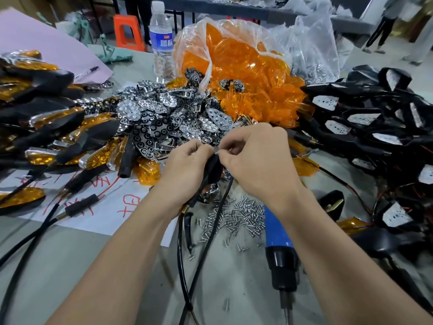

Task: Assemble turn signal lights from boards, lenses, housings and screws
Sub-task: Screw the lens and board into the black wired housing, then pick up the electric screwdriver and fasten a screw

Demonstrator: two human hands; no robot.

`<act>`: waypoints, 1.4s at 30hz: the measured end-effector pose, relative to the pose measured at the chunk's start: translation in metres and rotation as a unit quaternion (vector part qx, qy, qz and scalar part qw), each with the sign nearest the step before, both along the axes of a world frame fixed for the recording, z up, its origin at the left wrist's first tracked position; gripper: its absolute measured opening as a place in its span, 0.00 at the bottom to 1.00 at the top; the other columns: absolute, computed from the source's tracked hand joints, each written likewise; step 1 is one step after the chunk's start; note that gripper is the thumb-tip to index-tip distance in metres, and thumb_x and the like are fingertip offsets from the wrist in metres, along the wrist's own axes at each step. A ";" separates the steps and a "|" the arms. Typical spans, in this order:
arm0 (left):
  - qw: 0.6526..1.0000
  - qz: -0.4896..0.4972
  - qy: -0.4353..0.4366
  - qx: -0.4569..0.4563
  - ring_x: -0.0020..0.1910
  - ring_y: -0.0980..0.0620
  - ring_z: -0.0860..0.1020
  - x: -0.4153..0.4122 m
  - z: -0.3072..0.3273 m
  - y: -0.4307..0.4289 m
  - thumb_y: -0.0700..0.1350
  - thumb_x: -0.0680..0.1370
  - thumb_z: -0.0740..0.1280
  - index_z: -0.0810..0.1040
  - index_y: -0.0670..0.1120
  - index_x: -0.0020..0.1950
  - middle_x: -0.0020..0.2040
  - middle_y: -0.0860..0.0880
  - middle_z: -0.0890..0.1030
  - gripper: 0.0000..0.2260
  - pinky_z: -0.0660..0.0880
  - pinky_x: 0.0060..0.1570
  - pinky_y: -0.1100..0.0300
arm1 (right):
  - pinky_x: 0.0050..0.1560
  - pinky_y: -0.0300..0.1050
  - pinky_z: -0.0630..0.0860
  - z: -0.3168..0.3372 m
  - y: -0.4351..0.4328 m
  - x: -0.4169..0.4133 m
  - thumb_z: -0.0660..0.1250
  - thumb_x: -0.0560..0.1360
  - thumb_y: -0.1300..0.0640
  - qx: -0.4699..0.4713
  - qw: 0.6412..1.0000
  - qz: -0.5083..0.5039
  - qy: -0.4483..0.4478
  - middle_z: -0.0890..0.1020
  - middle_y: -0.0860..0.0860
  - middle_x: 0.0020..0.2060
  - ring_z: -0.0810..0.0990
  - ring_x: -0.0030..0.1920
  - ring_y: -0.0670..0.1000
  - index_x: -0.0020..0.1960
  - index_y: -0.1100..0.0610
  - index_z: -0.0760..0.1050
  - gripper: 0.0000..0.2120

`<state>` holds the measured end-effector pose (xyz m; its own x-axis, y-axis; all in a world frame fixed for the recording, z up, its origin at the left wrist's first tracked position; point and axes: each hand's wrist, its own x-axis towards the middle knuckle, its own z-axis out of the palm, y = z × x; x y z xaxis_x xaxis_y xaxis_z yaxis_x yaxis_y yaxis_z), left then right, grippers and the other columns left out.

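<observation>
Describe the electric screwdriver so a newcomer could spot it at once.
Start at the big bag of orange lenses mid-table and come toward the person to the heap of small silver screws. Just right of that heap lies the electric screwdriver. It is the only blue-bodied thing there, with a black nose pointing at the near edge.

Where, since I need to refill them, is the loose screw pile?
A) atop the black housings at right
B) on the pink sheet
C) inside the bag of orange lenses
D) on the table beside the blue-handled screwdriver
D: the screws lie scattered on the grey table, just left of the blue-handled screwdriver.
</observation>
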<state>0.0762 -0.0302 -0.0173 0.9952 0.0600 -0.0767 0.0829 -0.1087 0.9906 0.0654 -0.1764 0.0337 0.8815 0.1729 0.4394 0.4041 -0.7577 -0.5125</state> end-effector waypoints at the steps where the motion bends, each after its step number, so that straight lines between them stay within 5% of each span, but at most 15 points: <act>1: 1.000 0.005 0.001 -0.002 0.30 0.46 0.73 0.000 0.000 0.000 0.44 0.80 0.65 0.75 0.35 0.49 0.38 0.39 0.75 0.12 0.68 0.27 0.54 | 0.42 0.50 0.81 0.001 0.001 -0.001 0.71 0.74 0.57 -0.016 1.000 0.005 -0.001 0.83 0.47 0.30 0.82 0.34 0.50 0.37 0.51 0.84 0.07; 11: 1.000 0.012 0.018 -0.005 0.33 0.45 0.72 -0.001 0.004 0.000 0.44 0.81 0.64 0.73 0.34 0.48 0.36 0.41 0.72 0.11 0.69 0.34 0.49 | 0.45 0.53 0.79 -0.003 0.005 -0.005 0.70 0.77 0.56 -0.059 0.998 -0.002 -0.010 0.85 0.48 0.35 0.81 0.38 0.55 0.42 0.51 0.85 0.07; 15: 0.999 0.017 0.028 -0.016 0.29 0.46 0.72 -0.003 0.001 -0.001 0.44 0.81 0.64 0.75 0.39 0.43 0.32 0.44 0.73 0.10 0.70 0.26 0.55 | 0.37 0.48 0.79 -0.004 0.000 -0.004 0.70 0.75 0.59 -0.012 0.999 0.009 0.041 0.85 0.47 0.32 0.80 0.33 0.52 0.42 0.51 0.87 0.08; 18: 0.998 0.014 0.035 -0.043 0.27 0.46 0.75 -0.003 0.001 0.001 0.46 0.82 0.63 0.78 0.42 0.44 0.33 0.43 0.79 0.11 0.69 0.23 0.60 | 0.40 0.46 0.83 0.000 -0.010 -0.001 0.67 0.75 0.60 -0.001 0.995 0.016 0.097 0.89 0.45 0.42 0.84 0.35 0.46 0.47 0.47 0.89 0.13; 20: 0.997 0.009 0.036 -0.067 0.27 0.46 0.76 -0.002 0.002 0.005 0.48 0.82 0.61 0.80 0.45 0.44 0.35 0.42 0.84 0.12 0.70 0.26 0.58 | 0.34 0.42 0.82 0.002 -0.015 -0.001 0.66 0.77 0.61 0.001 0.993 0.035 0.115 0.89 0.45 0.49 0.82 0.29 0.45 0.50 0.44 0.88 0.16; 22: 0.997 0.004 0.037 -0.070 0.25 0.46 0.76 -0.002 0.002 0.007 0.49 0.83 0.60 0.80 0.45 0.47 0.38 0.41 0.86 0.12 0.69 0.25 0.59 | 0.28 0.43 0.79 0.004 -0.020 -0.006 0.66 0.79 0.61 0.032 0.993 0.023 0.109 0.89 0.46 0.43 0.80 0.25 0.47 0.51 0.43 0.88 0.16; 24: 0.997 0.003 0.041 -0.067 0.24 0.47 0.76 0.000 0.000 0.007 0.50 0.82 0.60 0.80 0.44 0.50 0.39 0.39 0.86 0.13 0.69 0.24 0.60 | 0.32 0.39 0.77 0.008 -0.029 -0.014 0.67 0.80 0.57 0.013 0.993 -0.040 0.106 0.87 0.43 0.39 0.82 0.30 0.43 0.50 0.44 0.87 0.12; 26: 0.995 -0.007 0.048 -0.092 0.24 0.48 0.76 0.000 -0.001 0.005 0.50 0.83 0.60 0.79 0.42 0.51 0.41 0.37 0.86 0.14 0.69 0.22 0.61 | 0.36 0.42 0.74 0.008 -0.046 -0.028 0.68 0.79 0.46 -0.125 0.973 -0.135 0.138 0.84 0.44 0.38 0.83 0.37 0.47 0.50 0.48 0.84 0.08; 29: 0.994 -0.019 0.043 -0.100 0.24 0.49 0.74 0.001 0.001 0.011 0.50 0.84 0.58 0.80 0.41 0.49 0.40 0.38 0.86 0.16 0.68 0.23 0.60 | 0.32 0.45 0.64 -0.006 -0.050 -0.057 0.64 0.74 0.29 -0.245 0.907 -0.249 0.236 0.77 0.48 0.34 0.75 0.32 0.50 0.45 0.50 0.74 0.23; 33: 0.993 0.000 0.045 -0.109 0.23 0.49 0.73 0.002 0.003 0.019 0.49 0.84 0.59 0.79 0.40 0.48 0.41 0.37 0.85 0.15 0.67 0.26 0.60 | 0.41 0.49 0.69 -0.035 -0.031 -0.063 0.64 0.73 0.26 -0.250 0.891 -0.250 0.285 0.70 0.47 0.37 0.74 0.38 0.54 0.57 0.54 0.65 0.32; 35: 0.993 0.007 0.048 -0.107 0.22 0.49 0.73 0.002 0.004 0.018 0.48 0.84 0.59 0.79 0.38 0.48 0.42 0.35 0.85 0.16 0.67 0.26 0.60 | 0.44 0.50 0.71 -0.039 -0.035 -0.055 0.68 0.72 0.30 -0.221 0.897 -0.253 0.286 0.72 0.49 0.41 0.75 0.43 0.56 0.61 0.54 0.65 0.32; 38: 0.990 0.018 0.061 -0.128 0.21 0.49 0.72 -0.001 0.006 0.017 0.48 0.84 0.59 0.79 0.38 0.50 0.40 0.37 0.85 0.15 0.67 0.20 0.64 | 0.46 0.49 0.76 -0.037 -0.048 -0.053 0.71 0.68 0.34 -0.142 0.908 -0.258 0.298 0.78 0.48 0.42 0.79 0.43 0.55 0.54 0.51 0.71 0.25; 40: 0.990 0.023 0.067 -0.122 0.21 0.50 0.73 -0.003 0.006 0.017 0.48 0.84 0.59 0.79 0.38 0.50 0.39 0.39 0.85 0.15 0.67 0.19 0.65 | 0.40 0.47 0.76 -0.034 -0.057 -0.056 0.73 0.67 0.38 -0.023 0.921 -0.256 0.292 0.81 0.47 0.37 0.81 0.37 0.51 0.46 0.48 0.75 0.17; 42: 0.990 0.025 0.074 -0.114 0.21 0.50 0.73 -0.004 0.006 0.014 0.49 0.84 0.59 0.79 0.38 0.50 0.39 0.39 0.86 0.17 0.68 0.19 0.64 | 0.32 0.44 0.77 -0.031 -0.067 -0.055 0.76 0.69 0.45 0.192 0.911 -0.243 0.271 0.83 0.48 0.34 0.80 0.31 0.49 0.45 0.49 0.79 0.11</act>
<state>0.0725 -0.0162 -0.0117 0.9683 0.0739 -0.2387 0.2286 0.1234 0.9657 0.0099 -0.2438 0.0028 0.9184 -0.3707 -0.1382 -0.3236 -0.5028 -0.8015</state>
